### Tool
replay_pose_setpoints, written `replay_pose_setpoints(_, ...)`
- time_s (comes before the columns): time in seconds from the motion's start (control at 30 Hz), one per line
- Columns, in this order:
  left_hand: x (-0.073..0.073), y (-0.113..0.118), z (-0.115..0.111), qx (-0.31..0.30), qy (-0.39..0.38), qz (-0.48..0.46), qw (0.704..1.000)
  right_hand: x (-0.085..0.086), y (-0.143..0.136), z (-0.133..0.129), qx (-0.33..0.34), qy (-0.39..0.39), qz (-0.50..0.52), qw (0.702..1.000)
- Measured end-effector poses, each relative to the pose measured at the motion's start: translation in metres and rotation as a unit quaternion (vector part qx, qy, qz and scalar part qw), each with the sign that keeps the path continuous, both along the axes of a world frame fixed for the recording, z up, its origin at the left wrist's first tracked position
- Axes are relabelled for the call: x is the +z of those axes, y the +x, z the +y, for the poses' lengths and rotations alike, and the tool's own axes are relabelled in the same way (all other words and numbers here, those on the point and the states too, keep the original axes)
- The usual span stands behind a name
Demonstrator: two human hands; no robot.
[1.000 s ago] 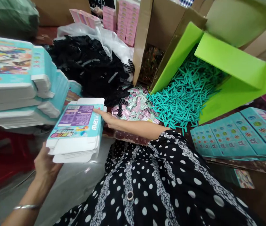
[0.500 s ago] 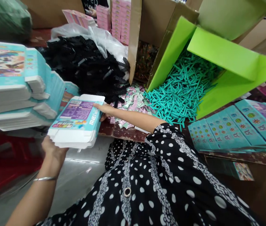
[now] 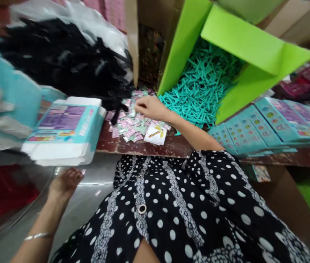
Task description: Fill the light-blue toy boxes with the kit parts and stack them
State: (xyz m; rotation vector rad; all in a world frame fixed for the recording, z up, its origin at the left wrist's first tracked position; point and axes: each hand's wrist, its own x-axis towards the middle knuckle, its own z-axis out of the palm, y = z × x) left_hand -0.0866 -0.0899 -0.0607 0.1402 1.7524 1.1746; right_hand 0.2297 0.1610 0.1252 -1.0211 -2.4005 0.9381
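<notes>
Cartons [image 3: 61, 120] lie near the left hand [image 3: 64, 184], its empty grip loose; whether the right hand [image 3: 152, 108] holds anything, I cannot tell.

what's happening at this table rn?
A person's right hand is over a loose pile of small pink and green sachets; whether it holds one is unclear. The left hand is just below a stack of flat teal boxes at the table's edge, with nothing visible in it. A white card lies by the sachets, and teal sticks spill from a lime-green box.
</notes>
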Motion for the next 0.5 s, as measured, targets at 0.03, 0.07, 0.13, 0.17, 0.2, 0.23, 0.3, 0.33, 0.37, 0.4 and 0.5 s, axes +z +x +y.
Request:
replay_pose_setpoints(0.03,-0.004,0.014,-0.006,-0.04,-0.013,-0.021,0.999,0.007,0.033,-0.004,-0.021,0.013,0.006,1.0)
replay_pose_setpoints(0.07,-0.008,0.029,-0.01,-0.084,-0.025,-0.039,0.995,0.011,0.064,-0.01,-0.044,0.009,0.012,0.999)
replay_pose_setpoints(0.13,-0.013,0.056,-0.012,-0.167,-0.038,-0.056,0.984,0.014,0.123,-0.026,-0.088,-0.038,0.032,0.995)
replay_pose_setpoints(0.17,-0.014,0.067,-0.01,-0.204,-0.036,-0.056,0.977,0.012,0.149,-0.037,-0.109,-0.067,0.043,0.991)
replay_pose_setpoints(0.2,-0.014,0.076,-0.006,-0.239,-0.03,-0.05,0.969,0.008,0.174,-0.049,-0.132,-0.09,0.054,0.986)
replay_pose_setpoints(0.23,-0.014,0.083,0.0,-0.27,-0.02,-0.038,0.962,0.003,0.196,-0.063,-0.159,-0.106,0.065,0.979)
replay_pose_setpoints(0.3,-0.015,0.092,0.015,-0.326,-0.003,-0.004,0.945,-0.014,0.233,-0.095,-0.208,-0.128,0.074,0.967)
replay_pose_setpoints(0.33,-0.015,0.095,0.024,-0.358,-0.001,0.013,0.934,-0.026,0.248,-0.112,-0.229,-0.144,0.072,0.96)
replay_pose_setpoints(0.37,-0.017,0.097,0.033,-0.393,-0.007,0.026,0.919,-0.039,0.262,-0.13,-0.247,-0.165,0.066,0.953)
replay_pose_setpoints(0.4,-0.018,0.1,0.041,-0.425,-0.012,0.04,0.904,-0.054,0.273,-0.149,-0.268,-0.197,0.058,0.941)
replay_pose_setpoints(0.5,-0.027,0.111,0.058,-0.496,-0.031,0.076,0.864,-0.102,0.297,-0.204,-0.384,-0.358,0.047,0.85)
